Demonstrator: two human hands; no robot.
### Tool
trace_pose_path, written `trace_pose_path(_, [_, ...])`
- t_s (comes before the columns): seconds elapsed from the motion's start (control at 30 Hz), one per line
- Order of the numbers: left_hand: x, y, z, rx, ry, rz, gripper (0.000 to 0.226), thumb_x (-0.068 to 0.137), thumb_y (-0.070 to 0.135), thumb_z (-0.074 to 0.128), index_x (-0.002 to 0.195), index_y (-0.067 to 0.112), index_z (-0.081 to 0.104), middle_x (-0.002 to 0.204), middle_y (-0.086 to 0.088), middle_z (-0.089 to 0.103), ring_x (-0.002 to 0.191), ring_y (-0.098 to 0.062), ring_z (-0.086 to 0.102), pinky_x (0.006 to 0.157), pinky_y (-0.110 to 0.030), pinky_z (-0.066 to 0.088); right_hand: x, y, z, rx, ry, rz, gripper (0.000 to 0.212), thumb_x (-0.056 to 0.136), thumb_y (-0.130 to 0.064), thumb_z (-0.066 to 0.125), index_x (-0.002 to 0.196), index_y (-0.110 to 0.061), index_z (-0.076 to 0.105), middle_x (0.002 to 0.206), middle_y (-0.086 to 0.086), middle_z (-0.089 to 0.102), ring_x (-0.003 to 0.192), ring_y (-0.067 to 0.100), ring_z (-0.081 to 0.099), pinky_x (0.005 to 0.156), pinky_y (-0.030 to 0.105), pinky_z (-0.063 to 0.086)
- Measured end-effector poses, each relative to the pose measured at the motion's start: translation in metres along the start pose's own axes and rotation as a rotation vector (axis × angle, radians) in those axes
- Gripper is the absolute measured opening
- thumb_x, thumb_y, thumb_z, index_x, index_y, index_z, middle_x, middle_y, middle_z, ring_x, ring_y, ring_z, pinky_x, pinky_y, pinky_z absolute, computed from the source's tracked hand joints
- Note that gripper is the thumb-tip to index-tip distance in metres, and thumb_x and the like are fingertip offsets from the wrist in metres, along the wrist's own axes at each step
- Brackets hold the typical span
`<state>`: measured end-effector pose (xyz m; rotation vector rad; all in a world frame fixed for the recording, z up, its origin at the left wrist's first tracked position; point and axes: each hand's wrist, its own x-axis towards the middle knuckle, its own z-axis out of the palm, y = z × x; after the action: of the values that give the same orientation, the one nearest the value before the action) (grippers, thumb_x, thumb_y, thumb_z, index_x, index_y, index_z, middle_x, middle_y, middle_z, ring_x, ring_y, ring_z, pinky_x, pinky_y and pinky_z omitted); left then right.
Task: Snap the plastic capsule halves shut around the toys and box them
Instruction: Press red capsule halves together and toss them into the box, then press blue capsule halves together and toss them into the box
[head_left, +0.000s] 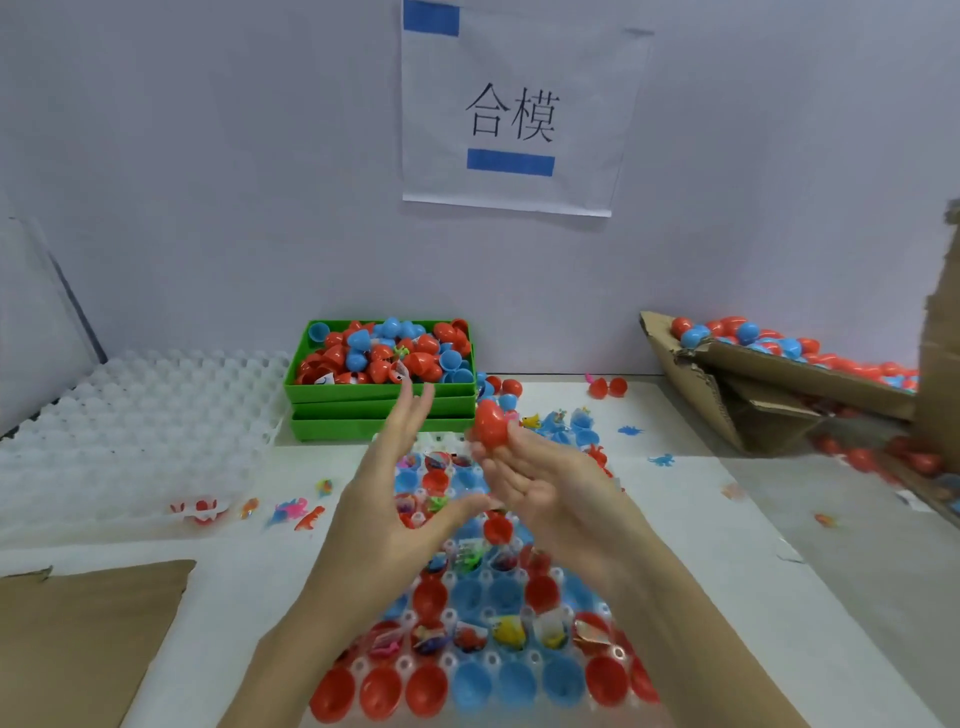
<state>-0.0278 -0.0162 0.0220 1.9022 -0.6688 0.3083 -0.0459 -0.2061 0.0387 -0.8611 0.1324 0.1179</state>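
My right hand (530, 480) holds a closed red capsule (490, 427) at its fingertips, above the far end of the holder tray. My left hand (395, 488) is open beside it, fingers spread, palm turned toward the capsule and holding nothing. Under both hands lies a clear holder tray (483, 670) filled with red and blue capsule halves, several with small toys inside. A cardboard box (779, 379) at the right holds many closed red and blue capsules.
A green bin (379, 392) of loose capsule halves stands behind the tray. White empty holder trays (140, 415) are stacked at the left. Small toys (296, 512) lie scattered on the white table. A cardboard sheet (78, 639) lies at the front left.
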Motion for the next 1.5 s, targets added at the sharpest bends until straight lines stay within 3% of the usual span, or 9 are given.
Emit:
trace_pose_path(0.1, [0.000,-0.008,-0.001,0.002,0.104,-0.037,0.074,0.088,0.059,0.064,0.153,0.060,0.028,0.152,0.041,0.040,0.133,0.007,0.049,0.103,-0.020,0.036,0.013,-0.060,-0.013,0.436,0.083,-0.070,0.033,0.088,0.005,0.064,0.119,0.017,0.067,0.121,0.028,0.070,0.098,0.031,0.075,0.079,0.031,0.064])
trace_pose_path(0.23, [0.003,-0.011,-0.006,0.059,0.172,-0.021,0.032,0.093,0.046,0.061,0.124,0.041,0.067,0.126,0.029,0.064,0.118,-0.002,0.062,0.102,-0.032,0.053,0.034,-0.140,-0.041,0.649,0.285,-0.444,0.032,0.108,-0.001,0.042,0.138,0.007,0.052,0.134,0.024,0.063,0.121,0.030,0.065,0.097,0.032,0.057])
trace_pose_path(0.37, [0.005,-0.018,-0.007,0.150,0.137,-0.052,0.020,0.094,0.034,0.064,0.107,0.026,0.077,0.111,0.018,0.071,0.110,0.000,0.062,0.095,-0.029,0.054,0.039,-0.141,-0.074,0.300,0.377,-0.392,0.040,0.111,-0.006,0.035,0.149,-0.001,0.046,0.146,0.015,0.057,0.128,0.023,0.060,0.100,0.030,0.053])
trace_pose_path(0.6, [0.004,-0.035,-0.007,0.332,0.055,-0.144,0.011,0.101,0.023,0.066,0.104,0.020,0.077,0.102,0.012,0.071,0.101,-0.007,0.062,0.096,-0.036,0.053,0.017,-0.053,-0.060,-0.244,0.340,-0.277,0.028,0.110,-0.009,0.043,0.117,-0.011,0.070,0.110,0.006,0.079,0.100,0.017,0.077,0.075,0.023,0.061])
trace_pose_path(0.8, [0.003,-0.049,-0.005,0.464,0.014,-0.170,0.015,0.104,0.025,0.061,0.115,0.025,0.072,0.113,0.013,0.066,0.107,-0.002,0.051,0.092,-0.018,0.037,0.001,-0.015,-0.041,-0.657,0.277,-0.284,0.030,0.110,-0.007,0.045,0.110,-0.010,0.075,0.095,0.011,0.080,0.092,0.026,0.077,0.075,0.026,0.063])
trace_pose_path(1.07, [0.003,-0.064,-0.002,0.539,-0.078,-0.200,0.039,0.109,0.041,0.043,0.143,0.029,0.057,0.127,0.008,0.054,0.122,-0.009,0.039,0.105,-0.029,0.037,-0.004,-0.005,-0.030,-0.742,0.225,-0.254,0.032,0.109,-0.004,0.045,0.106,-0.010,0.077,0.092,0.011,0.079,0.089,0.027,0.077,0.074,0.023,0.061])
trace_pose_path(1.27, [0.003,-0.071,-0.002,0.650,-0.202,-0.217,0.050,0.105,0.051,0.020,0.126,0.033,0.062,0.128,0.015,0.050,0.111,-0.004,0.024,0.099,-0.029,0.023,-0.005,-0.001,-0.028,-0.741,0.192,-0.239,0.030,0.109,-0.006,0.046,0.108,-0.010,0.076,0.092,0.010,0.079,0.085,0.022,0.077,0.075,0.024,0.062])
trace_pose_path(1.4, [0.006,-0.069,-0.003,0.531,-0.032,-0.126,0.024,0.106,0.039,0.050,0.109,0.023,0.067,0.108,0.015,0.057,0.104,-0.006,0.043,0.097,-0.029,0.039,-0.005,0.000,-0.028,-0.743,0.191,-0.231,0.030,0.109,-0.005,0.047,0.107,-0.010,0.076,0.090,0.009,0.080,0.083,0.020,0.077,0.072,0.021,0.060])
trace_pose_path(1.5, [0.006,-0.060,-0.006,0.432,0.104,-0.060,0.016,0.095,0.035,0.073,0.098,0.019,0.071,0.097,0.011,0.063,0.090,-0.007,0.056,0.083,-0.017,0.043,-0.005,0.001,-0.027,-0.740,0.174,-0.234,0.031,0.109,-0.005,0.046,0.106,-0.010,0.076,0.090,0.009,0.079,0.083,0.021,0.077,0.073,0.022,0.060])
